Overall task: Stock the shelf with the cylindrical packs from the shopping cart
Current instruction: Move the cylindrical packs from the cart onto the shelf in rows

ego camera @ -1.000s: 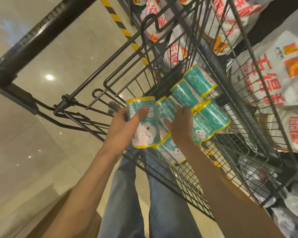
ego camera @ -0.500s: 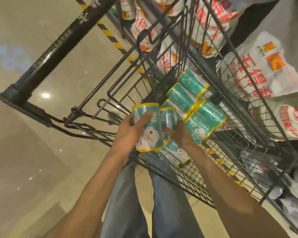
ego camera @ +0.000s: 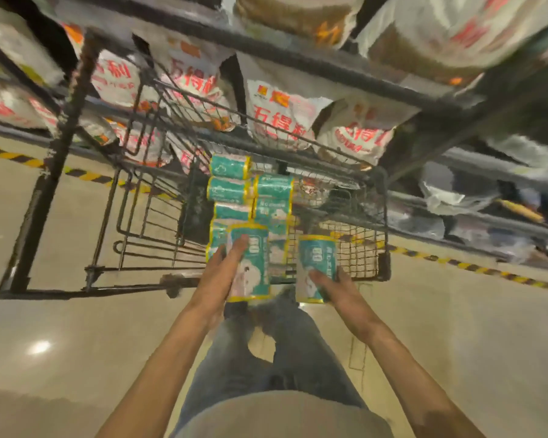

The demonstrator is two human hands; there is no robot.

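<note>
Blurred throughout; left hand [ego camera: 217, 276] grips one pack [ego camera: 250, 263]; right hand [ego camera: 335, 289] grips another pack [ego camera: 315, 263]; labels unreadable.

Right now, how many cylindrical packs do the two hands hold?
2. One pack is in the left hand, the other pack in the right hand. More lie in the cart, some perhaps hidden.

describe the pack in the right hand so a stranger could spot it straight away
Find the black wire shopping cart before the shelves. At its near edge the right hand grips a teal cylindrical pack with yellow rims. Unlike the stacked packs, it stands upright, apart to their right.
</note>
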